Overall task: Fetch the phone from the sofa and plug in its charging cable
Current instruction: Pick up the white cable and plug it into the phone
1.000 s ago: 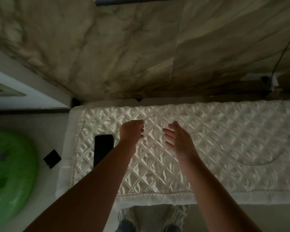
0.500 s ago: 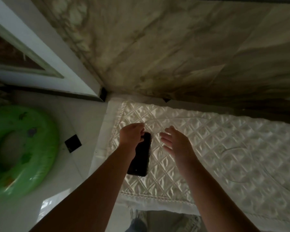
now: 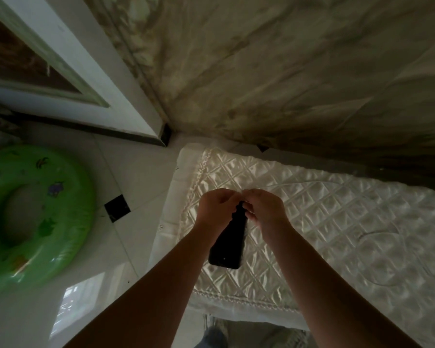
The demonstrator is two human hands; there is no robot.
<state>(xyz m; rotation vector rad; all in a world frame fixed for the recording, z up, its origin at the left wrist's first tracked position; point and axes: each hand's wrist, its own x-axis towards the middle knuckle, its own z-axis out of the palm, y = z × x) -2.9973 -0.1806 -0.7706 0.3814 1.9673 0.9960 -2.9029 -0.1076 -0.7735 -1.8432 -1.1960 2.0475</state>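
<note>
Both hands, left hand (image 3: 217, 209) and right hand (image 3: 265, 209), grip the phone (image 3: 227, 243) above the quilted sofa (image 3: 337, 222), green swim ring (image 3: 35, 212) nearby.

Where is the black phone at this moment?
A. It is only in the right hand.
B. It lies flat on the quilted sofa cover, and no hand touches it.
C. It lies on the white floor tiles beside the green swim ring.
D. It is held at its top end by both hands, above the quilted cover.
D: the left hand and the right hand meet at the top end of the phone, which hangs over the quilted cover.
</note>
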